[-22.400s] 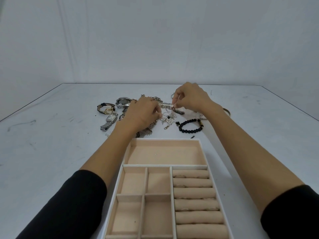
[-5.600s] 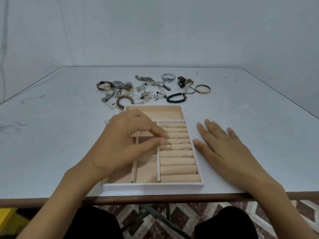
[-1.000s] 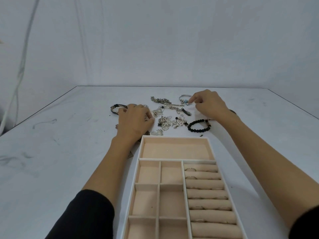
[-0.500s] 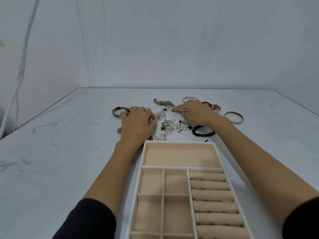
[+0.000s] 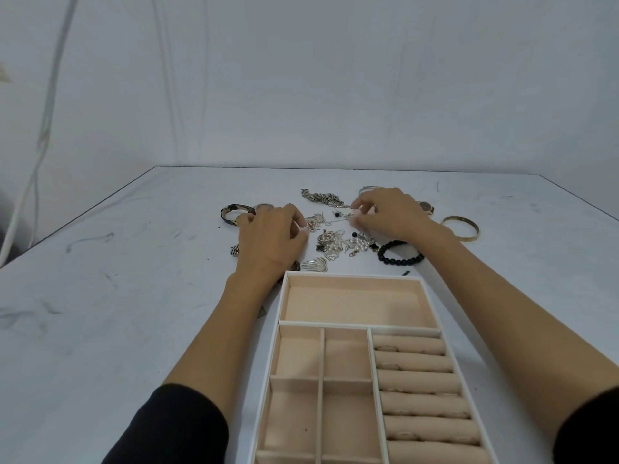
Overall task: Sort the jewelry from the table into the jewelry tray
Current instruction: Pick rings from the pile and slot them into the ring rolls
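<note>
Jewelry tray [image 5: 351, 278] is set on the counter [image 5: 117, 296] directly in front of the person, long axis 12 to 6 o'clock. A wide beige-lined compartment is at its 12 o'clock end. Small square compartments are at the 7 o'clock side, ring rolls [image 5: 415, 380] at the 5 o'clock side. Several rings [image 5: 385, 348] are seated in the slots between the rolls.

Jewelry pile [image 5: 338, 244] is spread on the counter just past the tray's 12 o'clock rim. A fan-shaped silver earring [image 5: 316, 264] is nearest, just beside that rim.

Left hand [image 5: 271, 242] is laid palm down on the pile's 9 o'clock edge. Fingers are curled, tips in among small pieces. Whether anything is gripped cannot be told. A black-strap watch [image 5: 234, 212] is at its 10 o'clock, partly covered by the fingers.

Right hand [image 5: 388, 216] is at the pile's 1 o'clock edge, fingers curled. Thumb and forefinger are pinched on a thin silver piece [image 5: 340, 220].

Silver chain [image 5: 321, 197] is at the pile's 12 o'clock, between the two hands. Black bead bracelet [image 5: 400, 254] is just under the right wrist, near the tray's 1 o'clock corner. Gold bangle [image 5: 462, 227] is at 3 o'clock of the right hand, apart from the pile. A second watch [image 5: 427, 206] is half hidden behind that hand.

Black sleeves [image 5: 174, 426] are seen on both forearms.
</note>
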Motion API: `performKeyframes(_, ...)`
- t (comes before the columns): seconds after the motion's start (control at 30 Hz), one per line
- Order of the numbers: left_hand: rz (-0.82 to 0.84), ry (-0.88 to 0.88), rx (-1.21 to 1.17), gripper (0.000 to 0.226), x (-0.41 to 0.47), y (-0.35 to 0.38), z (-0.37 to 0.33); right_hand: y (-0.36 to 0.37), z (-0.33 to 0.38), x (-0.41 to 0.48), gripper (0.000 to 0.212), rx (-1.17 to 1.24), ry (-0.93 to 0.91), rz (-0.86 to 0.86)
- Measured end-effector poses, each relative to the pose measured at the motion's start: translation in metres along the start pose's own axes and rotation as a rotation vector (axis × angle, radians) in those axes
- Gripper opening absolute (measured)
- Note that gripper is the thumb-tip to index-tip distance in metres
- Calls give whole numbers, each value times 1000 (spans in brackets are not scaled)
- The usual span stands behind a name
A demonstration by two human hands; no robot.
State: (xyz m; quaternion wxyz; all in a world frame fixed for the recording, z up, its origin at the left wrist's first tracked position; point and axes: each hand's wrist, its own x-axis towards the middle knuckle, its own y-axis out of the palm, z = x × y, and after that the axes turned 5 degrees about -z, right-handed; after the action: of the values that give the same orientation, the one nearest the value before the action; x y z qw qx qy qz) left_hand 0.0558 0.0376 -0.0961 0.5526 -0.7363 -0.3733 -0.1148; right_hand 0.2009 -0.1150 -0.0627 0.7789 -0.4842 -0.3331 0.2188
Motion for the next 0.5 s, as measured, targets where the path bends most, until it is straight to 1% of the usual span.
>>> performKeyframes(0.1, 3, 1, -9, 11, 0, 1, 1, 6, -2, 1, 19, -16, -23, -66)
performKeyframes(0.3, 3, -3, -42, 9, -1, 1, 2, 5, -10, 1, 22, 191, 68, -172)
performKeyframes(0.4, -3, 1, -49, 7, -1, 0, 2, 6, -11, 1, 23, 197, 110, -195)
performKeyframes(0.5, -12, 9, -52, 5, -1, 0, 2, 7, -13, 2, 20, 186, 135, -225)
